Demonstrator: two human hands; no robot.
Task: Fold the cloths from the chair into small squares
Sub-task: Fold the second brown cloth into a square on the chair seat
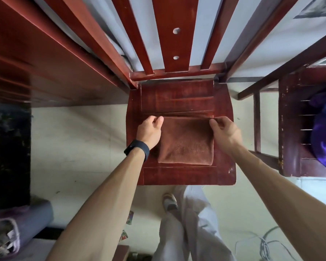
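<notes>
A brown cloth (185,142), folded over into a rough square, lies on the seat of a dark red wooden chair (177,95). My left hand (150,129) pinches the cloth's far left corner, with a black band on that wrist. My right hand (225,131) pinches the far right corner. Both hands hold the far edge just above the seat, while the near folded edge rests flat on the wood.
The chair's slatted back (176,34) rises at the far side. A red wooden bed frame (45,59) runs along the left. A second wooden chair with purple cloth (324,132) stands to the right. My legs in light trousers (186,223) are below the seat.
</notes>
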